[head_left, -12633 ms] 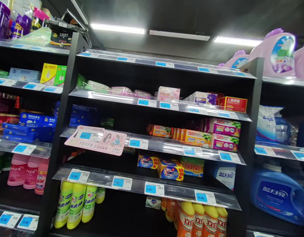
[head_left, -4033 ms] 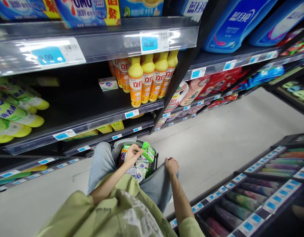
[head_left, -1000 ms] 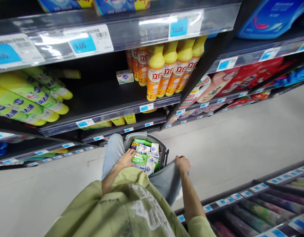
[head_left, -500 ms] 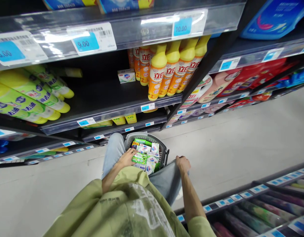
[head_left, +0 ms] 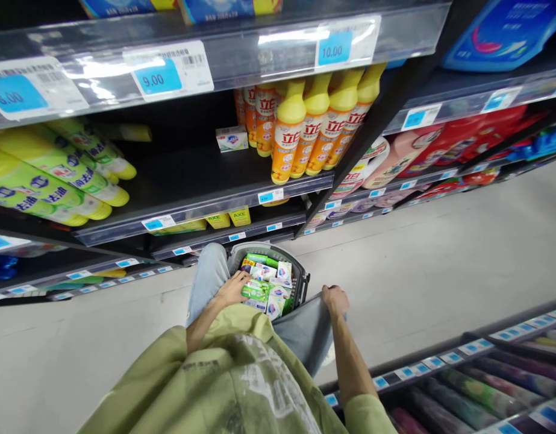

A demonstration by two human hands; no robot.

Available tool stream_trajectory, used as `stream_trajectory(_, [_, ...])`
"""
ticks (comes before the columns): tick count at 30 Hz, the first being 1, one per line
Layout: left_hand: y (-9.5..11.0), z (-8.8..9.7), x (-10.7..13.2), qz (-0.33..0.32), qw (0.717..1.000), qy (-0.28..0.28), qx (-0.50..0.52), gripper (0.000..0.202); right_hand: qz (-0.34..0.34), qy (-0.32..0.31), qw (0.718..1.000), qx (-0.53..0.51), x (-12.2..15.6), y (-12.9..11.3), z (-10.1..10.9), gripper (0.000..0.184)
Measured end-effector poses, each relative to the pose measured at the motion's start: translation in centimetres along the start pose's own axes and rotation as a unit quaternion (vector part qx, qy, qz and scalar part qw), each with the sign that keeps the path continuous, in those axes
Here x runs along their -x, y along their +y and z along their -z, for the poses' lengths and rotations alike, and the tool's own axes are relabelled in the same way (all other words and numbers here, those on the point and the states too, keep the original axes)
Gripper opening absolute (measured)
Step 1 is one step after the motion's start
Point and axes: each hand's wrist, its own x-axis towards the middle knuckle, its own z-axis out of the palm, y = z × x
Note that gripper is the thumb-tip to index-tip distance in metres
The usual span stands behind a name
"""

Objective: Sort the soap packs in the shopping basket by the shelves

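A grey shopping basket sits on the floor between my knees. Boxed bar soaps fill it, among them a green soap box and white soap boxes. My left hand reaches over the basket's near left side, fingers stretched out and touching the green box's left end; the thumb is hard to see. At the knee of my jeans, my right hand is closed on the denim. On the shelf ahead, one white soap box lies beside orange dish soap bottles with yellow caps.
Fallen green-yellow bottles lie at the shelf's left. Price tags line the shelf edges. Dish soap with AXE labels stands on the lower shelf. Behind me to the right, another shelf rack borders the pale aisle floor.
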Motion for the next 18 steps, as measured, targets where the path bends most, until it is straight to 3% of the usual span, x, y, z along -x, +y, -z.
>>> stream_trajectory(11, [0.3, 0.3, 0.0, -0.002, 1.0, 0.0, -0.017, 0.068, -0.003, -0.002, 1.0, 0.001, 0.0, -0.1, 0.0, 0.045])
stream_trajectory(18, [1.5, 0.1, 0.0, -0.006, 0.999, -0.006, -0.052, 0.068, -0.002, -0.014, 1.0, 0.005, -0.1, -0.1, 0.2, 0.044])
